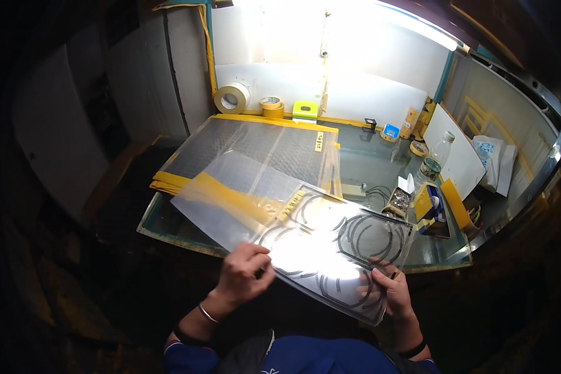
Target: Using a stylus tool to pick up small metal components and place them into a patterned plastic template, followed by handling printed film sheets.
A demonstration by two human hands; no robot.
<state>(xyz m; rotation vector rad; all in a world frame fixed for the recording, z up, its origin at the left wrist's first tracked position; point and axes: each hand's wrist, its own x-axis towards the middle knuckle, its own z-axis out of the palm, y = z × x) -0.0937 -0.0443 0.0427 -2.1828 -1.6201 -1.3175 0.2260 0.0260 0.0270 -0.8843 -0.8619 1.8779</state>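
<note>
A clear plastic film sheet (373, 232) with black curved lines lies tilted before me, half over the table's front edge. Glare whitens its middle. My right hand (389, 290) grips its right end, thumb on top and fingers showing through from below. At the near left edge, the fingers of my left hand (248, 273) are curled and pinched against the film's border. From that side a translucent sheet (215, 215) reaches left, with a broad yellow band (230, 199) showing at it. A stack of dark-patterned sheets (230, 146) edged in yellow tape lies behind.
Tape rolls (232, 98) and a green-yellow holder (305, 111) stand along the back. On the right are a bottle (439, 153), a small box of bits (399, 202), a yellow-and-blue box (431, 209) and a leaning white board (453, 144). The glass table (181, 221) has a taped edge.
</note>
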